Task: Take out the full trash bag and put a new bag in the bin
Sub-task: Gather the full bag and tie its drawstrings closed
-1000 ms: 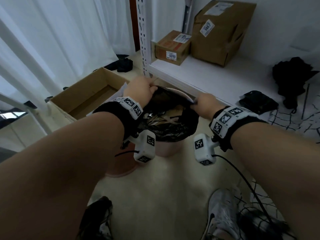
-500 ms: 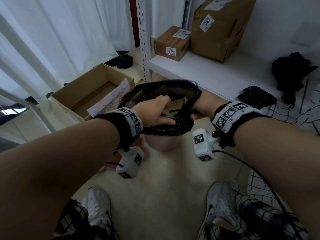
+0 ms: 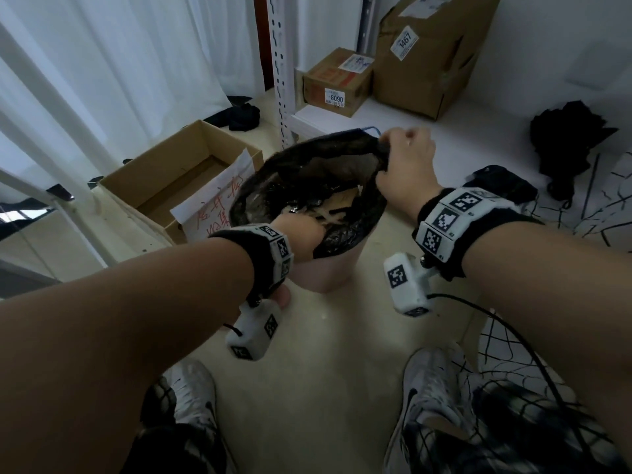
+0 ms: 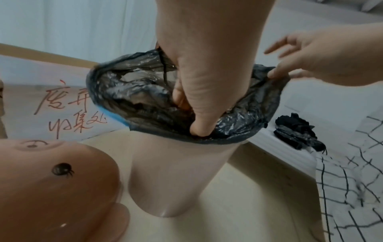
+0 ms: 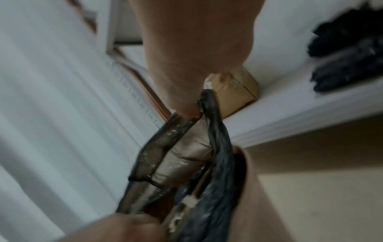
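A black trash bag (image 3: 273, 186) with rubbish inside sits in a pale pink bin (image 3: 325, 271) on the floor, its mouth lifted off the rim. My left hand (image 3: 301, 234) grips the bag's near edge, thumb outside and fingers inside, as the left wrist view shows on the bag (image 4: 238, 124). My right hand (image 3: 403, 165) pinches the far right edge and holds it raised; the right wrist view shows that pinch on the bag (image 5: 209, 104). The bin (image 4: 176, 176) stands upright.
An open cardboard box (image 3: 178, 179) with a handwritten paper sign stands left of the bin. A white shelf (image 3: 444, 131) behind carries two cardboard parcels and black bags (image 3: 571, 131). A pink lid (image 4: 51, 188) lies on the floor. My shoes are below.
My right hand has moved up and back along the bag's rim and lifted the far edge. My left hand has slid down to the near edge. The bag's mouth now gapes wide.
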The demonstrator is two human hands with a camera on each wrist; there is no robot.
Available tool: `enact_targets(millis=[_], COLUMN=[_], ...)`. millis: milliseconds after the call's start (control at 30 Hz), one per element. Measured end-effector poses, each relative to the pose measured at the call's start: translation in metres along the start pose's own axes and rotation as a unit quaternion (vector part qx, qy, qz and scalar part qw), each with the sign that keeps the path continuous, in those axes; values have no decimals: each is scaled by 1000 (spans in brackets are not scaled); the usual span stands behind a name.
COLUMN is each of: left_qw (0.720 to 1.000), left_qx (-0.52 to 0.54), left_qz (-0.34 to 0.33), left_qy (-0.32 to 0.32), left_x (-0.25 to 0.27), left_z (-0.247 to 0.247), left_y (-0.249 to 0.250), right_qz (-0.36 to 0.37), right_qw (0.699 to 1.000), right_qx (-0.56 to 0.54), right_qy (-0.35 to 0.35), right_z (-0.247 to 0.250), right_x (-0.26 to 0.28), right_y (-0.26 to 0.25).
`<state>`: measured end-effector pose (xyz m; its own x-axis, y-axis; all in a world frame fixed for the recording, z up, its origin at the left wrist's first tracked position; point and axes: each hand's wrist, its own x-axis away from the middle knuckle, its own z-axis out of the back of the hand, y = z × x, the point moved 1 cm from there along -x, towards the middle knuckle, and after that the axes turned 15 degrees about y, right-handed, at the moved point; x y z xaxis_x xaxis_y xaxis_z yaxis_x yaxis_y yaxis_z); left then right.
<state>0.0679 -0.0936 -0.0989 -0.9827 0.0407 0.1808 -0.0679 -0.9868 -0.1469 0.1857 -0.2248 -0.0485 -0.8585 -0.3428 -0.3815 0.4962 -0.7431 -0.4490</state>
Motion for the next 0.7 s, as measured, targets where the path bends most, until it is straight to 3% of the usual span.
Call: enact_targets(millis=[67,167,267,333,400,500,600,700], left_qw=[998,993,993,995,997,993,985,979], left_qx=[-32,-61,-44,-16,21,79,129,144], left_qz=[-55,-90,-95,-88,-67,4,45,35], left_qy=[-26,-49,-59,-43,9,87,107,137], left_x=[2,6,11,16,20,26,28,27], left_z=[1,2,4,8,11,18,25,23], left_y=[-4,-9,-16,-23,-32,-44,-40,-23], right_qz=[172,350,408,423,418,371,324,290], right_qw=[982,906,814,792,810,864,901,916], right_qx=[75,158,269,301,273,207,157,134], right_qy=[-31,-176,-314,-322,-307,-270,-241,-242], right_z=[3,-6,-15,-14,-13,-10,-9,-10], right_x=[1,8,23,30,30,28,24,22], right_y=[-5,-10,-12,-19,-28,-36,-32,-30])
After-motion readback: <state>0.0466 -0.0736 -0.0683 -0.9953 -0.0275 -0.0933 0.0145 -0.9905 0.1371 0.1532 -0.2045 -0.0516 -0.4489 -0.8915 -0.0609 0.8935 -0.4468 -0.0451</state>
